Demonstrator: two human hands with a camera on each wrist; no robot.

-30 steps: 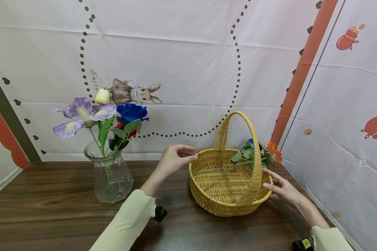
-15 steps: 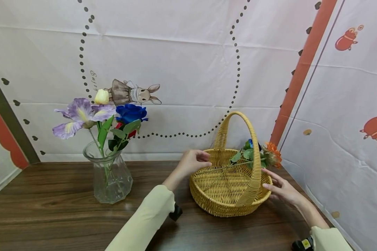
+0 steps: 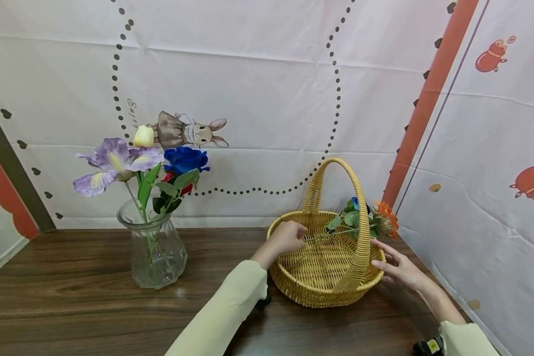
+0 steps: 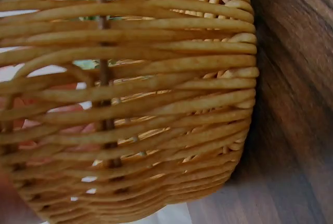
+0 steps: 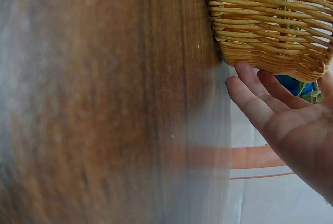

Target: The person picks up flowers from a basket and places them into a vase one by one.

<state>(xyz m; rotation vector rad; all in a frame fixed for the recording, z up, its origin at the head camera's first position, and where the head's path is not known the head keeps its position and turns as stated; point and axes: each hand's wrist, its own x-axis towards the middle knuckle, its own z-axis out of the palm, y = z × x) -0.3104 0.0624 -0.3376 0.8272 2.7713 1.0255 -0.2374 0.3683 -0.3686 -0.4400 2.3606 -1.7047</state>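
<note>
A yellow wicker basket with a tall arched handle stands on the table. My left hand reaches over its left rim, fingers bent and thumb apart from them, at the lower end of a flower stem. That stem end is hidden behind the hand. The left wrist view is filled by the basket's weave, with parts of the hand faintly visible through it. Leaning on the right rim are an orange artificial flower and a blue one. My right hand, fingers extended, touches the basket's right side.
Left of the basket stands a clear glass vase holding a purple iris, a pale yellow tulip, a blue rose and a red flower. A printed cloth wall closes off the back and right.
My left hand has moved right and down, from beside the basket's left rim to inside it at the stem. The right hand, basket and vase have stayed in place.
</note>
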